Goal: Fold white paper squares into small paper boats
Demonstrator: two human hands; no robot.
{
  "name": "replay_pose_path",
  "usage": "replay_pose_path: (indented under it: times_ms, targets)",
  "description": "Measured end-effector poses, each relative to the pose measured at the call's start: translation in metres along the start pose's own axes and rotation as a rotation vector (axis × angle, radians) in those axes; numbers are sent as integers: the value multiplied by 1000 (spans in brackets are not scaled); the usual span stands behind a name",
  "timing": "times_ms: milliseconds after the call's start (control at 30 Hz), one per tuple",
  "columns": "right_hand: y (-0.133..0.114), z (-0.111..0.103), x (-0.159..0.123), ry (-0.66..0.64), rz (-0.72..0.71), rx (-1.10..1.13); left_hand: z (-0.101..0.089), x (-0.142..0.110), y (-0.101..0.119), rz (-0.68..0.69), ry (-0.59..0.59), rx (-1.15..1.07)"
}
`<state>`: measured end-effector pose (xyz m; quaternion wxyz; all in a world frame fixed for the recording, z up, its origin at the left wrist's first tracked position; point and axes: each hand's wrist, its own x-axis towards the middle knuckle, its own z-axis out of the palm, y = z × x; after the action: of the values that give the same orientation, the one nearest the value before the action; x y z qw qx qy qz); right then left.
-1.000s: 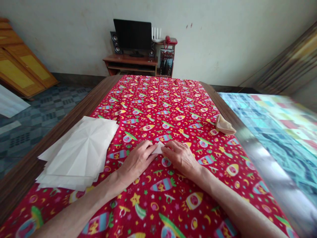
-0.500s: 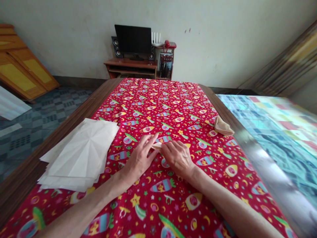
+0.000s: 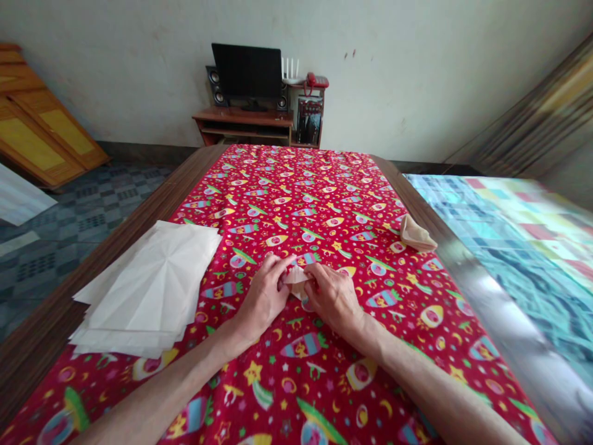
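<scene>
A small piece of folded cream paper (image 3: pixel 297 279) is held between my two hands at the middle of the table. My left hand (image 3: pixel 266 289) pinches its left side, and my right hand (image 3: pixel 334 295) grips its right side with curled fingers. Parts of the paper are hidden behind the fingers. To the left lies a stack of creased cream paper sheets (image 3: pixel 152 278), the top one marked with folds that fan out from its centre. A folded cream paper piece (image 3: pixel 417 235) rests near the cloth's right edge.
A red patterned cloth (image 3: pixel 296 383) covers the middle of the brown table (image 3: pixel 152 198). Beyond its far end stand a desk (image 3: pixel 241 117) with a monitor (image 3: pixel 247 71) and a red telephone (image 3: pixel 317 81). A bed with a checked cover (image 3: pixel 509 216) adjoins on the right.
The paper between my hands has been lifted and turned, so more of its pale face shows. My fingers have curled tighter around it.
</scene>
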<state>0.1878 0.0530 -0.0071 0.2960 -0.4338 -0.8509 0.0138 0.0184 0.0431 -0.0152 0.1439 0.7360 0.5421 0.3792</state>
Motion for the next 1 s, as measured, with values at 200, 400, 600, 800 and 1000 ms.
replay_pose_path:
  times_ms: [200,400,600,800,1000]
  targets:
    - [7,-10,-12,-67,-47,-136,-4,-2,-1,157,-47,42]
    - [11,-16,-14,-160,-216,-271,-15,-12,5,321,-212,263]
    - [15,-19,-12,-204,-353,-151,-20,-21,3,363,-284,302]
    - [23,-7,-13,-163,-133,200,-14,-26,-3,245,-160,125]
    - [20,-5,-10,-173,15,319,-13,-19,-4,66,-153,122]
